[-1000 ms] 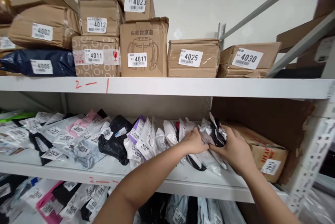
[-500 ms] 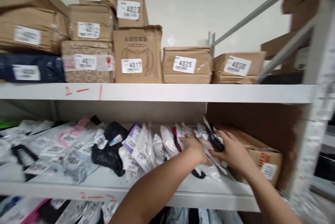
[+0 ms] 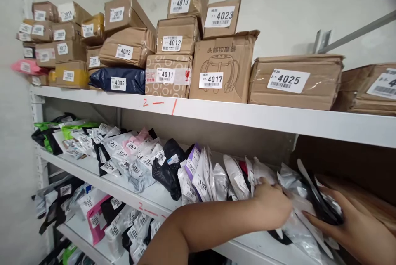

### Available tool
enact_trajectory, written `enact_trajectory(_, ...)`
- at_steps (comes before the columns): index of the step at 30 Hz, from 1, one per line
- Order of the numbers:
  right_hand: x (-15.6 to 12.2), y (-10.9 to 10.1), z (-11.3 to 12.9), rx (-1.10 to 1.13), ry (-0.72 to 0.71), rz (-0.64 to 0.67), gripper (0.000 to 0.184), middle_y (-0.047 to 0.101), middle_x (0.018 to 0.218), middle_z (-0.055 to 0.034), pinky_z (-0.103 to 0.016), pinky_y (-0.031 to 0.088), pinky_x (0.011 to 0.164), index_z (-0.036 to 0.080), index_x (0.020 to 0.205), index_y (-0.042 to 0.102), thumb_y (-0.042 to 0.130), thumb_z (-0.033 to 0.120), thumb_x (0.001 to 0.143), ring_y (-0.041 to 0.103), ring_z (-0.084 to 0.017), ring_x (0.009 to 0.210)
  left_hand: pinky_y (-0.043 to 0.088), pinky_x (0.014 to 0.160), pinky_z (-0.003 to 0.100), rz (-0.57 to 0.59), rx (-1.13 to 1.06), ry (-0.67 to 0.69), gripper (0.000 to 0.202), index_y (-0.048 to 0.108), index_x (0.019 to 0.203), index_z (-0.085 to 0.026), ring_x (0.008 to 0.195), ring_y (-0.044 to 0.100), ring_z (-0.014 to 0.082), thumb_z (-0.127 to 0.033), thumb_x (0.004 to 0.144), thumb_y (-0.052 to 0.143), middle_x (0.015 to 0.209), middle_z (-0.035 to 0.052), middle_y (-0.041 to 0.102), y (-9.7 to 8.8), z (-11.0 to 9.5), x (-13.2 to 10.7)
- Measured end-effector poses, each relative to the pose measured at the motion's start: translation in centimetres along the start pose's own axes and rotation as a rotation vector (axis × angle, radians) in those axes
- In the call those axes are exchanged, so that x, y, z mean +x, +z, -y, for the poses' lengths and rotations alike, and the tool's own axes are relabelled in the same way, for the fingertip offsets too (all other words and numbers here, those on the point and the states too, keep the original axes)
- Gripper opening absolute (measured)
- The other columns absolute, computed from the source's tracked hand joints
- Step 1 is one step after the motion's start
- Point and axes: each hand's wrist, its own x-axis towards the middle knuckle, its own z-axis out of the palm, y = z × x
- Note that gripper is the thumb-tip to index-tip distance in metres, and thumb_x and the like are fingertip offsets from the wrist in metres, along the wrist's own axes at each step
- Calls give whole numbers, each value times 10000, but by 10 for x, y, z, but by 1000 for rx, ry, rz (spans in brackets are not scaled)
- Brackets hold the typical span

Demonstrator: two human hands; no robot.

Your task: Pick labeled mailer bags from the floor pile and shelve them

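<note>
My left hand (image 3: 274, 205) reaches into the row of plastic-bagged parcels on the middle shelf. Its fingers curl over the top edge of a white plastic-bagged parcel (image 3: 262, 171); the fingertips are partly hidden. To the right, my right hand (image 3: 355, 223) is closed, thumb in front and fingers behind, around a black plastic-bagged parcel (image 3: 329, 209). Between my hands lean clear and silvery plastic bags (image 3: 298, 232). Just left of my left hand stand white bagged parcels (image 3: 236, 178), with a bit of red (image 3: 243, 167) showing among them.
Above runs a white shelf (image 3: 278, 120) loaded with labelled cardboard boxes (image 3: 287, 85). A black bag (image 3: 169, 168) and several labelled bags lie farther left. More bagged parcels (image 3: 97, 219) fill the shelf below. A cardboard box (image 3: 365, 195) lies behind my right hand.
The view has swung left and moved closer, bringing more of the left shelves and a wall into sight. Both hands remain among the same bagged parcels.
</note>
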Motion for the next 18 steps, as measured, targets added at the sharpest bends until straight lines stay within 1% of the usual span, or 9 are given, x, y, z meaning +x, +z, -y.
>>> enact_trajectory(1,1,0,1,-6,2,1,711,619,1039,-219,-493,486,816,236,960,478,512,668,397,635,-408,890,457,903,448,-44,6,35,255,690,1010,-54,924,599,253,-114,795,568,1000,159,673,2,3,-2)
enact_trajectory(3,1,0,1,-24,9,-2,734,613,1069,-232,-484,477,836,228,975,472,498,664,385,626,-416,919,457,844,374,-111,23,52,190,707,913,-96,908,593,234,-122,837,534,953,121,662,7,9,-5)
enact_trajectory(5,2,2,0,-25,16,1,738,610,1089,-234,-471,471,846,233,967,470,509,657,365,618,-420,948,450,732,309,-184,40,56,222,705,871,-113,948,585,251,-135,881,485,971,110,643,10,15,-8)
enact_trajectory(7,2,4,-4,2,41,3,719,620,1075,-220,-466,473,837,256,935,472,544,651,338,622,-414,936,421,640,262,-223,42,56,270,705,873,-119,998,567,261,-129,908,437,1011,102,629,13,18,-12)
enact_trajectory(10,3,11,-12,70,97,-31,680,650,938,-185,-484,480,791,294,872,471,597,630,294,633,-404,820,383,548,244,-320,88,73,304,717,842,-133,985,570,258,-114,911,421,999,96,623,19,19,-17)
enact_trajectory(12,4,18,-17,121,71,-92,642,652,840,-163,-502,477,769,313,840,475,616,615,292,630,-400,766,372,510,247,-408,124,97,317,723,824,-135,944,580,254,-106,909,419,969,99,622,24,22,-17)
enact_trajectory(13,5,21,-20,150,36,-119,618,653,822,-156,-506,475,771,319,827,479,622,609,300,631,-398,767,372,497,246,-431,135,117,312,724,814,-133,926,582,248,-102,904,427,959,99,623,26,25,-17)
enact_trajectory(15,6,27,-24,189,-12,-140,586,658,847,-159,-511,471,783,325,808,484,638,601,313,634,-398,815,365,467,237,-435,140,166,300,723,771,-132,899,577,229,-104,895,452,947,86,631,29,33,-14)
enact_trajectory(18,6,31,-25,209,13,-104,592,659,905,-185,-521,475,817,321,803,481,646,604,309,619,-418,920,359,444,228,-389,144,238,310,716,707,-140,886,567,205,-117,894,471,940,49,648,29,45,-7)
